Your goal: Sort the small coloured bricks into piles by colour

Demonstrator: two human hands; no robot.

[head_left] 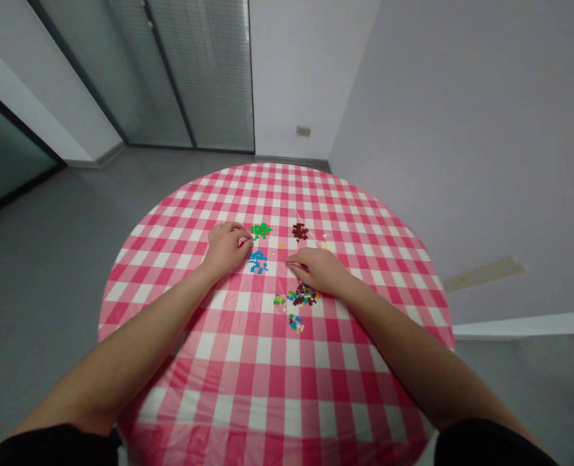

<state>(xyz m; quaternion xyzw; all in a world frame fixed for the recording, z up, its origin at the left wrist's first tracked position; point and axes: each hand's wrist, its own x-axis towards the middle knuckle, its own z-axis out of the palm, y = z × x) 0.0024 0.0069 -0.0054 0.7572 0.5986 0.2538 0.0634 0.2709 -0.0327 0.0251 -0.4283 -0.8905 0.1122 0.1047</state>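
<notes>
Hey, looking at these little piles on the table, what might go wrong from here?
The left hand sits beside the green pile and blue pile, so a nudge could mix them. The right hand is close to the mixed pile and might scatter it. The wrinkled tablecloth could shift the pieces if tugged.

The light around me is dim, grey and fairly even; its source I cannot tell. Soft shade lies beneath my bare left forearm [145,346], and a dull sheen catches the creased, pink-and-white checked tablecloth [248,398]. Pale glare streaks the tall, dark-framed glass panel [213,71]. The tiny bright green pieces [261,230] blur together, and wide-angle distortion stretches my view's edges.
</notes>
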